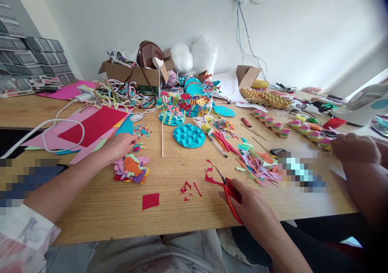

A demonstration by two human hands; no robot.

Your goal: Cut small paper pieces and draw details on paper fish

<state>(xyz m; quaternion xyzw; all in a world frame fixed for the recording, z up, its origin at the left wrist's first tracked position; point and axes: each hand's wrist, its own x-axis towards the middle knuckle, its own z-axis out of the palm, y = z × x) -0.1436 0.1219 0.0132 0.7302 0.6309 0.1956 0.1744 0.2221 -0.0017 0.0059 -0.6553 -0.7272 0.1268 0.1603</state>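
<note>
My right hand (247, 204) is closed around the handles of red-handled scissors (232, 202), whose blades point up and away from me. Beside the blades lies a curled offcut of red paper (209, 176). Several red scraps (185, 189) and a red paper rectangle (150, 201) rest on the wooden table (118, 220). My left hand (121, 147) is closed, with its fingertips together by a small heap of coloured paper bits (138, 147); whatever they pinch is too small to make out. Just below that hand sits a pile of paper fish (132, 168), an orange one on top.
Coloured paper sheets (91, 125) and a white cable (63, 148) lie at left. Blue egg-carton pieces (188, 135) and a wooden stick (162, 139) lie mid-table. Paper offcuts (260, 166) are on the right, near another person's hand (354, 148).
</note>
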